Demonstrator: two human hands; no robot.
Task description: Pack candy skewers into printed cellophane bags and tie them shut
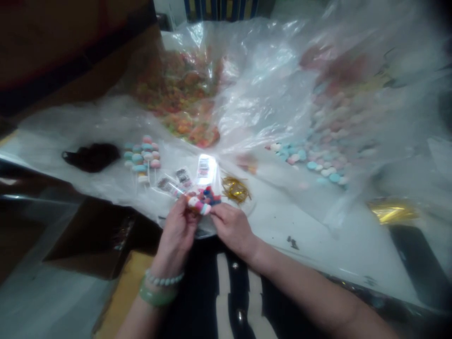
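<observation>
Near the table's front edge, my left hand point(180, 226) has its fingers closed round the left end of a small pink, white and orange candy piece point(198, 205). My right hand point(231, 228) pinches at the candy's right end. Right behind the hands lie small red and blue items point(209, 194), partly hidden. Printed clear packets point(183, 177) and a white labelled packet point(205, 169) lie beyond my left hand. A bunch of gold twist ties point(236, 189) rests beyond my right hand.
Marshmallow sticks point(143, 157) and a dark bundle point(92, 157) lie at left. Behind are a bag of orange-green candies point(187, 103) and loose pastel candies point(328, 165). A gold packet point(395, 212) is at right; an open cardboard box point(88, 240) stands lower left.
</observation>
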